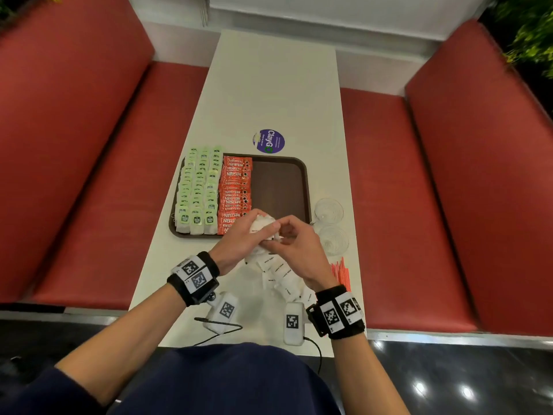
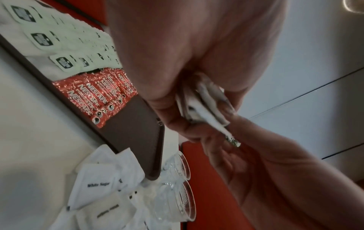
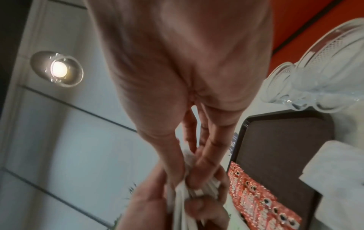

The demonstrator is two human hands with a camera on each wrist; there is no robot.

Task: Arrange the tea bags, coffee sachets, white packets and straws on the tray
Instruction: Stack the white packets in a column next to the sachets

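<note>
Nearest of all, two small white devices [image 1: 223, 311] with square markers are seen lying on the table's [image 1: 278, 91] near edge. Further in, moving from the left, rows of green tea bags [image 1: 197, 190] are already laid down the left of the brown tray [image 1: 279, 187], and a column of red coffee sachets [image 1: 236, 193] is packed just beside them; the right half of the tray is left bare. Over the tray's near edge, a stack of white packets [image 1: 263, 224] is clamped in the left hand [image 1: 239, 239], its fingers and thumb curled round the bundle, while the right hand [image 1: 296, 244] is brought in against it, fingertips pinched on the packets' edge. More white packets are scattered loose on the table below the hands [image 1: 276, 272]. To the right, two clear glass bowls [image 1: 329, 211] are stood beside the tray, and orange straws [image 1: 341, 272] are laid near the right wrist. By the look of it, the bundle is being squared before it is laid on the bare half. It would be done best if the edges were tapped flush and the printed faces turned one way. The stack should then be lowered beside the sachets and fanned in an overlapping column. A loose grip could let the slick paper slip and spill.
</note>
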